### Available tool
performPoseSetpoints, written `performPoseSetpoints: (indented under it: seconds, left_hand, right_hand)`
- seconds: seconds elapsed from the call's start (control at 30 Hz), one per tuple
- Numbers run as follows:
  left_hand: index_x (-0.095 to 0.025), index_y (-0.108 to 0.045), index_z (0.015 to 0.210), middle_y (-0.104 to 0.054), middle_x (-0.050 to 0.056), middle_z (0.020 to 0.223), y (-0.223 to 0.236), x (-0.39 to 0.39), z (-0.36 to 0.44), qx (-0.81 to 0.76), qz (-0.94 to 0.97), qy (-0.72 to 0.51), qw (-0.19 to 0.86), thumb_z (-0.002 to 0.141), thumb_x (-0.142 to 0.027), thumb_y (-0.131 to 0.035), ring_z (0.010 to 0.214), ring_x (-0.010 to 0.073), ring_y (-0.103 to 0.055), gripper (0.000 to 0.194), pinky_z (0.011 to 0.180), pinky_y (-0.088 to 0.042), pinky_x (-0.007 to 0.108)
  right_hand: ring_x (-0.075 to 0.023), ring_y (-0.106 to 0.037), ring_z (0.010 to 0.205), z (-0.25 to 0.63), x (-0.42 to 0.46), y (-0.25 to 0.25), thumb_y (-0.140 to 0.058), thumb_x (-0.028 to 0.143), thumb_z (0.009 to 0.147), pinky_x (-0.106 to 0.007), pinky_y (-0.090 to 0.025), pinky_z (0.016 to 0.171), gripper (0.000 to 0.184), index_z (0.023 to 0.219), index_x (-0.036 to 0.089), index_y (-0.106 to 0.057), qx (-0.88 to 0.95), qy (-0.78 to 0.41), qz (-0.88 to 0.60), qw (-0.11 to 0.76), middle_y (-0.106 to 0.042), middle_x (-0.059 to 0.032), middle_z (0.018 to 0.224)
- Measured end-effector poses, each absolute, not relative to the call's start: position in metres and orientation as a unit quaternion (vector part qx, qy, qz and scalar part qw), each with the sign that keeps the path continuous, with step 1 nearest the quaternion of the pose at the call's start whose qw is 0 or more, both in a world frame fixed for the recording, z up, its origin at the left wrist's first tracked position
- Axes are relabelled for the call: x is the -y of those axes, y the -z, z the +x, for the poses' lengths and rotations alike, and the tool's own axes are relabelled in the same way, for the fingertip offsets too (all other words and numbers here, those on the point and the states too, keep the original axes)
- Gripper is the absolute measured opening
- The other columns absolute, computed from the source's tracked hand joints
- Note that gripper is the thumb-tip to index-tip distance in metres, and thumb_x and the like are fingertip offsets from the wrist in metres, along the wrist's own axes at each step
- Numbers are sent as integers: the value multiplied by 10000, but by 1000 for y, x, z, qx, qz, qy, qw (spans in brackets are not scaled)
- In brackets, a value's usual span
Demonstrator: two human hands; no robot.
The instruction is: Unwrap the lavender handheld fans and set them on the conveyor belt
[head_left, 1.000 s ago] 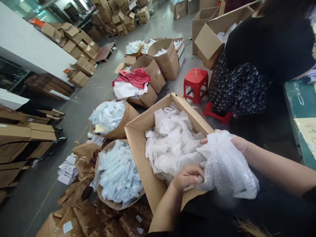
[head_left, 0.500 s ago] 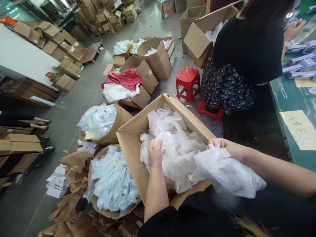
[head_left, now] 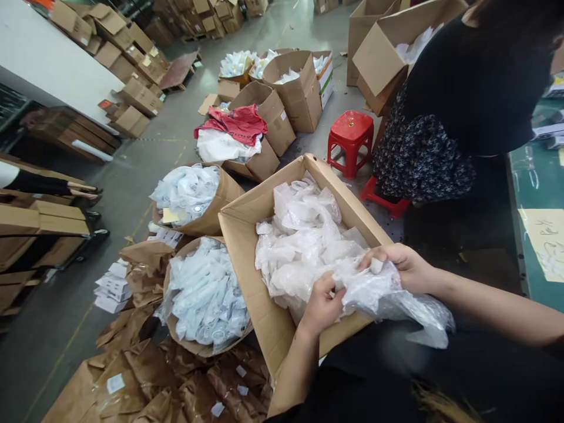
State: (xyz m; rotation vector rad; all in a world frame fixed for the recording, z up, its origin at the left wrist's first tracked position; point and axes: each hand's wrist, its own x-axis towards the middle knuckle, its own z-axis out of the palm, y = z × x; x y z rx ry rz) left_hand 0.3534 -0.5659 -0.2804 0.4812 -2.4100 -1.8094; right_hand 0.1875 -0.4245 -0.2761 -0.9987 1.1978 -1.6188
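An open cardboard box (head_left: 247, 235) in front of me is full of clear bubble-wrap bags (head_left: 304, 235). My right hand (head_left: 403, 267) is closed on the top of a bunch of bubble-wrap bags (head_left: 396, 299) that hangs over the box's near corner. My left hand (head_left: 324, 302) pinches the left edge of the same bunch, fingers curled into the plastic, just above the bags in the box.
Two brown paper sacks (head_left: 211, 217) of packed items in clear bags stand left of the box, with torn brown paper (head_left: 145, 382) below. A person in black (head_left: 462, 106) stands at the right by a green table (head_left: 537, 194). A red stool (head_left: 350, 138) and more boxes lie beyond.
My left hand has come back from the middle of the box to the bunch in my right hand and taken hold of its edge. The view has shifted slightly.
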Motion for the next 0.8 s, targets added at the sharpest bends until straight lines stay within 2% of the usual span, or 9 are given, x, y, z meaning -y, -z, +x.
performPoseSetpoints:
  seconds: [0.07,0.13,0.23,0.37,0.47,0.57,0.67,0.73,0.8]
  left_hand:
    - [-172,-621,800,-595,70,909,283,567,356,844,135,513,81,788,-259,-572,922,214,-555,101,857,-445,355]
    - [-177,-603,861,-585,77,947,287,565,357,855,151,476,144,758,-216,-573,957,218,-548,114,860,-447,351]
    - [-190,-552,937,-572,32,827,295,561,354,833,238,466,180,775,-148,-509,783,161,-563,173,738,-468,280]
    - [-195,-579,1023,-595,56,924,304,554,352,861,194,466,69,745,-132,-542,845,180,-573,288,768,-464,291]
    - [-195,-626,909,-627,28,838,305,556,353,815,186,549,15,779,-163,-541,805,165,-584,159,748,-468,272]
    - [-183,-616,937,-651,20,858,299,566,350,737,317,588,104,846,-248,-523,799,144,-594,145,748,-472,255]
    - [-183,-613,988,-652,40,937,290,570,340,736,289,592,154,854,-279,-538,879,159,-594,181,825,-470,282]
    - [-184,-629,963,-651,58,950,285,562,333,771,184,597,123,839,-252,-551,934,188,-588,162,878,-464,321]
    - [-190,-631,1009,-647,71,994,280,549,329,794,72,601,54,808,-215,-569,1003,217,-571,213,924,-452,353]
  right_hand:
    - [-177,-640,892,182,417,275,-708,197,759,-325,-507,839,141,793,174,-572,-482,648,-416,417,-664,-70,919]
    - [-197,-636,925,177,413,271,-723,180,739,-361,-497,878,145,798,187,-591,-480,656,-420,404,-666,-67,921]
    - [-208,-636,913,171,412,258,-705,174,759,-398,-498,867,112,804,210,-609,-474,699,-379,379,-668,-60,907]
    - [-207,-623,857,159,407,237,-705,193,763,-395,-510,777,109,831,238,-632,-438,747,-338,369,-651,-51,877]
    - [-199,-606,870,146,398,230,-685,205,780,-426,-493,838,99,853,253,-639,-427,728,-353,404,-640,-49,869]
    - [-220,-572,1025,134,392,238,-668,286,803,-492,-311,1056,87,768,226,-616,-424,650,-410,479,-653,-52,803]
    - [-212,-587,1015,132,395,254,-645,362,820,-484,-166,1119,200,717,203,-581,-412,637,-416,501,-668,-50,777]
    - [-177,-621,888,137,402,265,-659,324,814,-463,-210,1099,183,716,190,-584,-408,658,-399,492,-673,-44,780]
    - [-171,-629,830,144,408,271,-694,298,781,-451,-339,1012,163,721,185,-593,-382,686,-369,498,-671,-39,779]
